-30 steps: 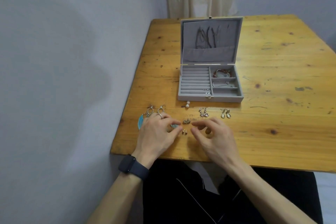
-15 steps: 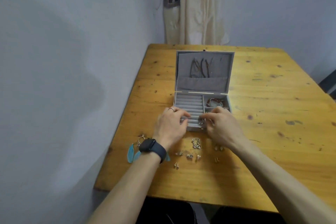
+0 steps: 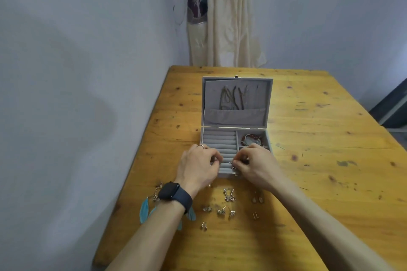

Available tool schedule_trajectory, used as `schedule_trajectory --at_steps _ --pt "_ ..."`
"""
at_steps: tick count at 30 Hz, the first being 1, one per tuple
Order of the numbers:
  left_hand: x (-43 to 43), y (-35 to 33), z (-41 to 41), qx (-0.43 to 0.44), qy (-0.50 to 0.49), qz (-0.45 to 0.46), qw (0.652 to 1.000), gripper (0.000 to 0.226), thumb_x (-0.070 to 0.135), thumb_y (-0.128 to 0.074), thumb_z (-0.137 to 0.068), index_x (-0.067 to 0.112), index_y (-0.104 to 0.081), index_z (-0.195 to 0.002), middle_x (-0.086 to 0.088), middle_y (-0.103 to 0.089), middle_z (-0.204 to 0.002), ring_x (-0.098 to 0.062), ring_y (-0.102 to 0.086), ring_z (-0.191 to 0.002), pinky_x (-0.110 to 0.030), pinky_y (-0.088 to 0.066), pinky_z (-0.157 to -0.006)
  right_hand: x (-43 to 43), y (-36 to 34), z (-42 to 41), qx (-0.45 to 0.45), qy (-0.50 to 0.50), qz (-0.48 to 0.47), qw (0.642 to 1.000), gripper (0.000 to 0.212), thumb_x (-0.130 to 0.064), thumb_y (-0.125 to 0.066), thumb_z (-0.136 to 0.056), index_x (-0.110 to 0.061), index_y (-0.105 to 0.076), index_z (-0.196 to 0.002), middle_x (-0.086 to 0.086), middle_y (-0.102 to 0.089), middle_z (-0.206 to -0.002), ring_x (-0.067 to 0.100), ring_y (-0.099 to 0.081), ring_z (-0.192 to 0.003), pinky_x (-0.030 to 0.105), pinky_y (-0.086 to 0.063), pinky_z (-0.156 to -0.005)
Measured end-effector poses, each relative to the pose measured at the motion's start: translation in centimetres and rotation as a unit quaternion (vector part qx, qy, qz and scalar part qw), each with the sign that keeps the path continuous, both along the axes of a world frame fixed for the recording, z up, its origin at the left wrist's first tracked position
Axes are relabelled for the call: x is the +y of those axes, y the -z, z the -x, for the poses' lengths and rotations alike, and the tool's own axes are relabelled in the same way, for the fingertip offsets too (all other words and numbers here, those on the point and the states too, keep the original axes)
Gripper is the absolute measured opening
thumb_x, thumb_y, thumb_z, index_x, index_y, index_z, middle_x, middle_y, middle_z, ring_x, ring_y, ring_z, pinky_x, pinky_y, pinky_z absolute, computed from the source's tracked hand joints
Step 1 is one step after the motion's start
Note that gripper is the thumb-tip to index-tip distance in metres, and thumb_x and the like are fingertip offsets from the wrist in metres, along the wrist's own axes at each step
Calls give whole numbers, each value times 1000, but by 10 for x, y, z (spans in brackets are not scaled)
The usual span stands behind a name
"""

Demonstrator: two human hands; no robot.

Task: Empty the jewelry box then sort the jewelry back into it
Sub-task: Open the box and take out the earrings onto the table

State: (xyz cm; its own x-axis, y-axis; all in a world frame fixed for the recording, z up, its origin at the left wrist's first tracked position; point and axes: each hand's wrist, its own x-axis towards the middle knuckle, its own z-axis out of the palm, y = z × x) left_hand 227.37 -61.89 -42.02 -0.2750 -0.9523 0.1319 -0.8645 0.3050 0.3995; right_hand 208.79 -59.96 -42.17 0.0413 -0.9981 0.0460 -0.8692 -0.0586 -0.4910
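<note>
- Head view: looks down on a grey jewelry box [image 3: 204,103], open with lid upright, standing on the wooden table [image 3: 319,160] just beyond both hands.
- Finds necklaces [image 3: 233,100] hung inside the lid, a bracelet [image 3: 251,139] in the back right compartment, and ring rolls [image 3: 220,141] filling the left half.
- Pinches, with the right hand [image 3: 256,166], a small silvery piece [image 3: 232,163] between thumb and fingertips over the front rolls, near the divider.
- Curls the left hand [image 3: 199,166] over the front rolls beside it; cannot tell whether those fingers grip anything.
- Finds more jewelry loose on the table nearer the person: feather earrings [image 3: 145,208] partly under the left wrist, a silver cluster [image 3: 229,196], stud earrings [image 3: 204,225].
- Appears to be the sorting-back stage, seating a piece into a slit between rolls.
- Judges the studs very light, stiff, tiny and slippery, with thin posts likely to bend or skitter away.
- Suggests gripping each by its decorated head, post downward, then pressing into the soft rolls.
- Judges the feathers soft and crushable; suggests lifting by the metal hook.
- Expects the box may slide under pressure; suggests steadying it with the free hand.
</note>
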Motion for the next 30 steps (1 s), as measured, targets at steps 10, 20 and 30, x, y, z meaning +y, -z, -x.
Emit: schedule_trajectory --at_steps 10,20,30 --pt "-13 -15 17 -73 122 22 990 25 53 -59 -93 43 -72 -112 13 -61 -107 -10 -58 -98 -30 -51 -81 21 14 20 -215 87 84 969 13 -28 -63 -96 -33 -61 -85 -5 -57 -93 0 -55 -77 8 -41 -68" --pt "-12 -24 22 -98 127 4 987 14 45 -69 -88 37 -76 -97 16 -64 -103 -8 -61 -94 -27 -53 -76 24 22 22 -276 143 95 946 9 -29 -63 -96 -25 -66 -89 -7 -60 -93 4 -58 -81 10 -42 -69" --pt "-1 -35 12 50 81 -75 993 6 31 -63 -96 26 -66 -96 14 -66 -89 -1 -61 -81 -26 -57 -74 54 -2 14 -304 84 126 941 5 -20 -60 -99 -22 -61 -95 -9 -63 -82 2 -58 -73 11 -43 -62"
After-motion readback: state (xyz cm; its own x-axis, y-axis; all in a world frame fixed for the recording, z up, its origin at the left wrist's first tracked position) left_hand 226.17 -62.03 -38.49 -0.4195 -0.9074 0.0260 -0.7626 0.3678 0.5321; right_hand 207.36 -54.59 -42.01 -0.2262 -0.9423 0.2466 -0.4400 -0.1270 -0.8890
